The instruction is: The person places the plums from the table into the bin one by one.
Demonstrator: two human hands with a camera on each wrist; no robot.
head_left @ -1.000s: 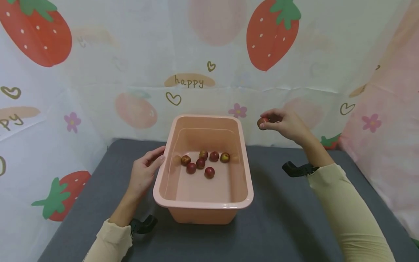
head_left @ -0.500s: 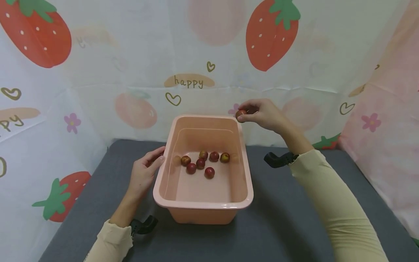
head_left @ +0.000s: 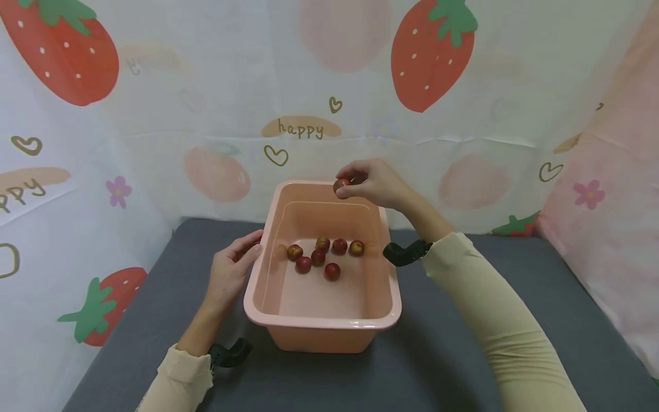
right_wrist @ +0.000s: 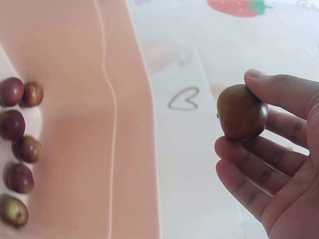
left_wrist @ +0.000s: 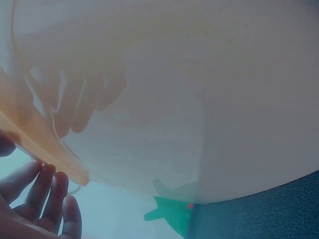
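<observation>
My right hand (head_left: pixel 378 183) pinches a reddish-brown jujube (head_left: pixel 342 186) between thumb and fingers, above the far rim of a pink plastic basin (head_left: pixel 321 323). In the right wrist view the held jujube (right_wrist: pixel 242 112) is glossy and brown, the lower fingers spread beneath it. My left hand (head_left: pixel 230 269) holds the basin's left rim, thumb toward the top and fingers along the outside. The left wrist view has those fingers (left_wrist: pixel 50 194) at the rim (left_wrist: pixel 55 154). Several red and greenish jujubes (head_left: pixel 332 272) lie loose on the basin floor, mostly in its middle and far part.
The basin stands on a dark grey cloth-covered table (head_left: pixel 463 320). Behind and at both sides hangs a white and pink curtain (head_left: pixel 216 114) printed with strawberries, hearts and flowers. Each wrist wears a black camera mount (head_left: pixel 404 253).
My right hand has moved left with the jujube, from beside the basin to over its far rim. The left hand stays on the rim, and the jujubes inside have not moved.
</observation>
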